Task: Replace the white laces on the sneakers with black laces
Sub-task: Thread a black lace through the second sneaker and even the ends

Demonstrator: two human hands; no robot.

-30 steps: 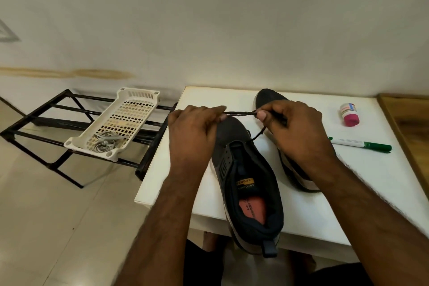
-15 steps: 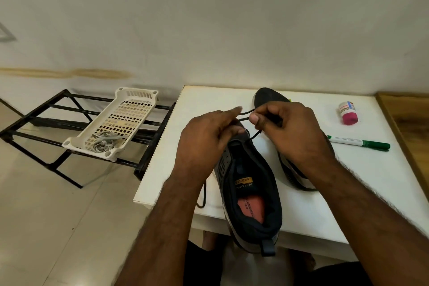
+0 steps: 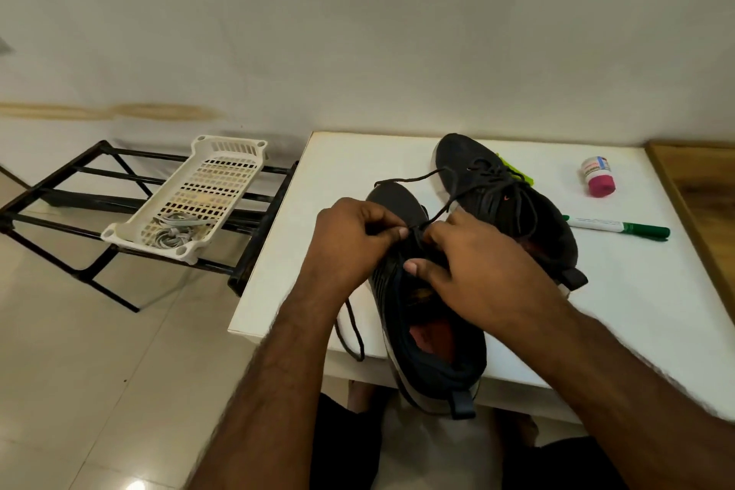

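Two dark sneakers lie on a white table (image 3: 656, 314). The near sneaker (image 3: 433, 354) points away from me, its heel over the table's front edge. My left hand (image 3: 350, 239) and my right hand (image 3: 477, 270) meet over its eyelets, both pinching a black lace (image 3: 405, 181). One end of that lace loops out past the toe; the other end (image 3: 352, 334) hangs off the table's front edge on the left. The far sneaker (image 3: 513, 203) is laced in black. The white laces (image 3: 175, 229) lie in a white plastic tray (image 3: 222, 155).
The tray rests on a black metal rack (image 3: 59, 187) standing on the tiled floor to the left. A small pink-capped bottle (image 3: 596, 176) and a green marker (image 3: 620, 228) lie on the table's right side. A wooden surface (image 3: 704, 187) borders the table at far right.
Both hands have dropped from the toe of the near sneaker to its eyelets and closed together. The lace, held taut between them before, now trails slack past the toe.
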